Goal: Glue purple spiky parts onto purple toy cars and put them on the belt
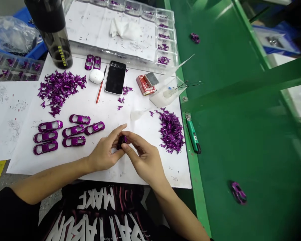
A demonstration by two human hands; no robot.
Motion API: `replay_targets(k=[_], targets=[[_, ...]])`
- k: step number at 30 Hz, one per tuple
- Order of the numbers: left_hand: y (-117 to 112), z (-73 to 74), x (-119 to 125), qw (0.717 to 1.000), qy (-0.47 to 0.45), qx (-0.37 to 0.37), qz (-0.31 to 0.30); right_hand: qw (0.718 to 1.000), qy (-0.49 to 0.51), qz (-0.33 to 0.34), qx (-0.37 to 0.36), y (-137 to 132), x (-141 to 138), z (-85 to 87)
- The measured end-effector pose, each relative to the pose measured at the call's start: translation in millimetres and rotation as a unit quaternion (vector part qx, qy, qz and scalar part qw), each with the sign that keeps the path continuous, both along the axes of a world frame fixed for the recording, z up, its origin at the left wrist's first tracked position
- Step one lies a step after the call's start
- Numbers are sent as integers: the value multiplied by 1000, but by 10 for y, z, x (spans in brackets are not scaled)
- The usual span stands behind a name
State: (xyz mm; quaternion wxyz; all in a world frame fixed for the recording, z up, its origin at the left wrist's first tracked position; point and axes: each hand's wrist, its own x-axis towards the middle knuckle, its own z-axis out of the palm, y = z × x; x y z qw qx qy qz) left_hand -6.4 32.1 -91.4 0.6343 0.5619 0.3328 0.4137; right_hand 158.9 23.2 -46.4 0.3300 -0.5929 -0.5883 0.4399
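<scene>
My left hand (105, 153) and my right hand (143, 157) meet over the white paper sheet (107, 110), both pinching one small purple toy car body (121, 140) between their fingertips. Most of that piece is hidden by my fingers. Left of my hands lie several finished purple car shells (65, 132) in rows. A heap of small purple parts (171, 130) sits just right of my right hand. Another, wider heap of purple parts (59, 88) lies at the upper left.
A dark bottle (55, 36), phone (115, 77), white earbud case (96, 76), red pencil (99, 89) and red box (145, 85) stand behind. Clear compartment trays (163, 36) line the back. A green knife (193, 134) lies on the green belt (240, 140), which carries two purple cars (238, 193).
</scene>
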Motion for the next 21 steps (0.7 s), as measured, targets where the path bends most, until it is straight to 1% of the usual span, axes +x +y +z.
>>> replay_targets(k=[2,4,5,6,7,8,9,10,11,12,13,14,15,17,19,21], targets=[[-14,13,16,1000,4,-7,12,999,-16,43,-9,37,72,66],[-20,35,23,999,18,-17,29,994,-48,99,-11,92,184,192],[-20,45,20,999,36,-9,39,992,-68,109,-5,132,248,272],[-17,53,13,997,61,10,50,992,-91,93,11,187,313,356],[-12,59,3,993,89,36,61,991,-115,50,38,262,378,437],[-6,61,-10,988,116,66,73,987,-143,-13,77,360,441,506],[2,60,-24,982,138,95,86,973,-175,-86,121,482,502,555],[11,56,-37,975,153,122,101,952,-207,-152,165,623,561,577],[20,51,-48,969,163,145,113,929,-241,-200,200,776,620,571],[28,45,-56,964,171,165,123,911,-268,-229,213,934,675,538],[35,38,-61,958,177,184,129,905,-285,-240,205,1084,727,483],[40,31,-63,954,182,200,132,905,-295,-241,190,1218,774,413],[44,24,-63,950,186,214,131,911,-296,-228,176,1329,813,335],[50,8,-58,944,193,233,129,924,-283,-193,169,1472,865,187],[54,-13,-49,939,200,246,133,927,-270,-181,186,1525,888,86],[57,-34,-40,935,210,250,138,917,-274,-204,205,1538,902,45]])
